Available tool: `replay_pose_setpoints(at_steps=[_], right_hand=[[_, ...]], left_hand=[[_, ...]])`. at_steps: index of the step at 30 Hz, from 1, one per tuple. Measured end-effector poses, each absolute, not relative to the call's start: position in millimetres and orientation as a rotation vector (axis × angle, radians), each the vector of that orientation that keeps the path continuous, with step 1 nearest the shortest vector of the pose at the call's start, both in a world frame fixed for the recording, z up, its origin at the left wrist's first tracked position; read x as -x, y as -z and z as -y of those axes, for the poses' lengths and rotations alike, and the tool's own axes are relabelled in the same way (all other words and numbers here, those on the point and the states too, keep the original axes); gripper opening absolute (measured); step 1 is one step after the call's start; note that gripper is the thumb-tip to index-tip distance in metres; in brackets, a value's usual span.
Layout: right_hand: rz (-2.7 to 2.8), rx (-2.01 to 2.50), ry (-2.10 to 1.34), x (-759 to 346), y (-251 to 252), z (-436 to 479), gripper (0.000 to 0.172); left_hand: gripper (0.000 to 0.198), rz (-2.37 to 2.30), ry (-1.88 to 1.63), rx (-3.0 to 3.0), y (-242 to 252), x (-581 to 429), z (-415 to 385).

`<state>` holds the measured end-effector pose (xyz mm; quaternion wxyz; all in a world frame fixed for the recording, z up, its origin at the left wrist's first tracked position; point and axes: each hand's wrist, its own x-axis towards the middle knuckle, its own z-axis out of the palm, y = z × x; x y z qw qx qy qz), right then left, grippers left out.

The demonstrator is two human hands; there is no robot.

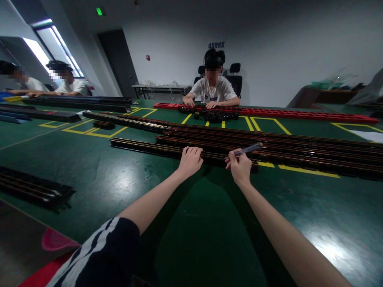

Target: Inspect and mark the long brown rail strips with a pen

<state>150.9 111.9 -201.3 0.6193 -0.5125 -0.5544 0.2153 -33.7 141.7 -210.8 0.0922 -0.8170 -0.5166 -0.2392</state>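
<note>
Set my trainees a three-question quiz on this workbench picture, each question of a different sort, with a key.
1. Multiple choice: what is in the right hand?
a) a pair of scissors
b) a slim, pen-like tool
c) a roll of tape

2. True or false: the long red frame lies in front of the person opposite.

3. Fill in the colour: the green table is marked with ____ lines.

Key: 1. b; 2. true; 3. yellow.
</note>
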Motion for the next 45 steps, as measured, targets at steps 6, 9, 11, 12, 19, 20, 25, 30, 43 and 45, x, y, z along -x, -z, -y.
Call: replay_pose_setpoints(at_steps=[6,9,11,12,19,20,25,30,43,45], right_hand=[[1.297,1.190,-0.511,-149.9,200.3,-111.5,0.049],[1.323,1.183,-0.528,-149.6,200.0,-111.3,0.050],[1.325,1.181,-0.546,-149.4,199.7,-111.2,0.051],[1.324,1.181,-0.554,-149.4,199.6,-111.2,0.051],[1.333,1.183,-0.544,-149.8,202.8,-113.2,0.052],[1.334,1.180,-0.538,-149.9,203.7,-113.6,0.052],[1.354,1.182,-0.510,-150.3,205.3,-114.0,0.052],[1.352,1.185,-0.516,-150.2,204.1,-112.9,0.052],[1.204,1.197,-0.496,-150.3,201.9,-111.3,0.046],[1.188,1.194,-0.483,-150.6,202.4,-111.4,0.045]], left_hand=[[0.040,1.497,0.667,2.425,211.1,33.4,-141.0],[0.043,1.480,0.662,2.421,211.7,33.6,-140.6],[0.045,1.482,0.652,2.419,211.4,33.5,-140.1],[0.046,1.485,0.648,2.416,211.1,33.5,-139.9],[0.048,1.543,0.683,2.367,210.3,33.9,-140.0],[0.048,1.549,0.691,2.363,210.4,34.2,-140.2],[0.047,1.600,0.729,2.359,209.3,35.6,-140.7],[0.045,1.627,0.758,2.370,207.1,36.3,-140.1],[0.038,1.530,0.787,2.450,210.9,35.6,-141.4],[0.037,1.541,0.778,2.454,210.2,35.7,-141.1]])
